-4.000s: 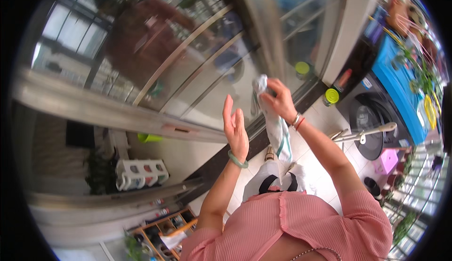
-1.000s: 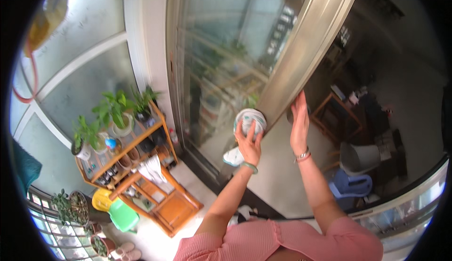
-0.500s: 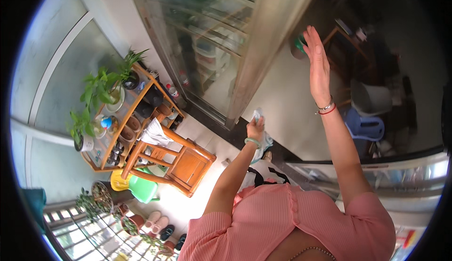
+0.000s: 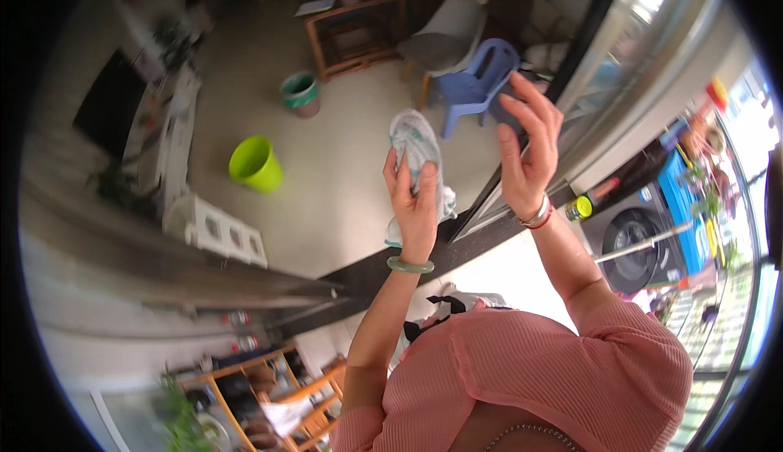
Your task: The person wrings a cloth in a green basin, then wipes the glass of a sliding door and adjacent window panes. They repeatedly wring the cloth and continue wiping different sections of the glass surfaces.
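Observation:
A white cloth with pale green marks [image 4: 418, 136] is bunched in my left hand [image 4: 414, 211], which is closed round it in front of my chest. Part of the cloth hangs down beside my wrist, below the fingers. My right hand [image 4: 528, 154] is raised further right, fingers apart and curving a little, with nothing in it. It overlaps the dark edge of a glass sliding door [image 4: 589, 97] in the picture; whether it touches the door I cannot tell. Behind that hand stands a small blue plastic chair [image 4: 471, 89].
Inside the room stand a lime green bin [image 4: 256, 164], a green-lined bin [image 4: 302, 95], a grey chair [image 4: 447, 36] and a wooden table [image 4: 359, 35]. A dark door track [image 4: 359, 285] crosses the floor. A washing machine [image 4: 632, 244] is at right, a shoe rack [image 4: 232, 379] at lower left.
My view has swung right, so the room and washing machine show more. The cloth is now raised in my left hand. My right hand's fingers have spread and curved.

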The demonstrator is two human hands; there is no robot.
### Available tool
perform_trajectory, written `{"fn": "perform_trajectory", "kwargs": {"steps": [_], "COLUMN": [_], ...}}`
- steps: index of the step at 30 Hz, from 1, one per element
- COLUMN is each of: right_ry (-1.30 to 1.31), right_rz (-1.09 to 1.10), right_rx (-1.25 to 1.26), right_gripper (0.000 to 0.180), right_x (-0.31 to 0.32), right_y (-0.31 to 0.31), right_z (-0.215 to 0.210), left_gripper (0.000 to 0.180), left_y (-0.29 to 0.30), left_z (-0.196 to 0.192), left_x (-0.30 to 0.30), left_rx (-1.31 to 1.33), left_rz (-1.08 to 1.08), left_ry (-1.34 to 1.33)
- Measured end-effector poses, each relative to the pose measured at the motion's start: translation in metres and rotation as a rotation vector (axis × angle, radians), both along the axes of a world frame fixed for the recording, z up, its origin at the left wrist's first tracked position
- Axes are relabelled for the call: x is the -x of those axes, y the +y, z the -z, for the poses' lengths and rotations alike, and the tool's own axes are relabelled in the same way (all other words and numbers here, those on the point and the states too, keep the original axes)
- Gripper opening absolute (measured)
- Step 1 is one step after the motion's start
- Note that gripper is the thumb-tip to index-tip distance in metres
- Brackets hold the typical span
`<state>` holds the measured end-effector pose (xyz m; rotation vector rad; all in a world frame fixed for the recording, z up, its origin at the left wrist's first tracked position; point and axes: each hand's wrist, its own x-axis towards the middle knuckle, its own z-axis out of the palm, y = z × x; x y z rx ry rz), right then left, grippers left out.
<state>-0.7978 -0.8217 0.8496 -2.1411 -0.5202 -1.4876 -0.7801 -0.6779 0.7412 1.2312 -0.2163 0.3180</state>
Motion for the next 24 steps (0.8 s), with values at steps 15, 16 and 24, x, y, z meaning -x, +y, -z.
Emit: {"fn": "perform_trajectory", "kwargs": {"steps": [15,16,24], "right_ry": [0.166,0.173,0.11], "right_rz": [0.411,0.424,0.604], "right_rx": [-0.145,-0.147,-0.279], "right_gripper": [0.065,0.066,0.085], "right_x": [-0.039,-0.04,-0.064], "right_y": [-0.153,-0.152,-0.145], "right_z": [0.036,0.04,0.046], "left_gripper": [0.051,0.051,0.053], "left_y": [-0.21,-0.209,-0.223], "left_z": [-0.042,-0.029,0.019], "left_x": [-0.083,-0.085,-0.104], "left_rx": [-0.132,-0.176,-0.258], "left_rz": [0.209,0.203,0.374], "left_ry": [-0.374,-0.367,-0.418]}}
